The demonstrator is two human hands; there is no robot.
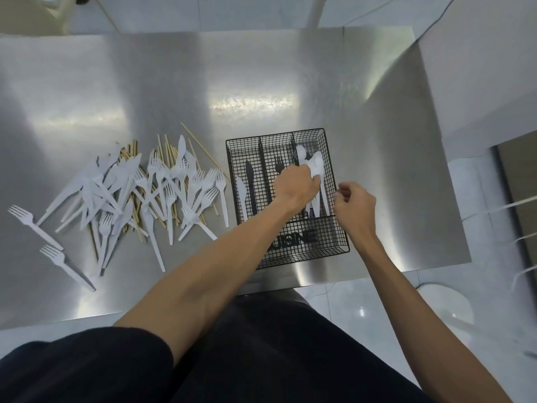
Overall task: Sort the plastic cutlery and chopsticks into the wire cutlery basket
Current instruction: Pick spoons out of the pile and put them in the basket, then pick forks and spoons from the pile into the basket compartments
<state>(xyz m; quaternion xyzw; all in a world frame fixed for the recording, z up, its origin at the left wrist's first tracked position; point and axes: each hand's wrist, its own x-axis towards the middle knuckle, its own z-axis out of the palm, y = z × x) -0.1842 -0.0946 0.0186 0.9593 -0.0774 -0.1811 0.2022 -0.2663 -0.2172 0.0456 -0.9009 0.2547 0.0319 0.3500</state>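
**sortfan:** Your left hand (293, 187) is curled round the spoons (315, 165), so their necks are covered, and so is the lower half of that black fork shape (279, 165) in the wire basket (340, 242).

**meshguy:** Yep, and your forearm cuts across the basket's front lettering, so it's unreadable. On your right hand (356, 203) the fingertips are tucked under, no idea if they pinch anything. The chopsticks (170, 151) are mostly buried under the fork-and-knife pile (162, 181). The tabletop (261, 68) runs off the left edge.

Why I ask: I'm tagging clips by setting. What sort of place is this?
Probably a commercial kitchen or food-prep area: a brushed stainless-steel worktable, a black wire cutlery basket on it, heaped white plastic forks and knives, pale floor tiles.
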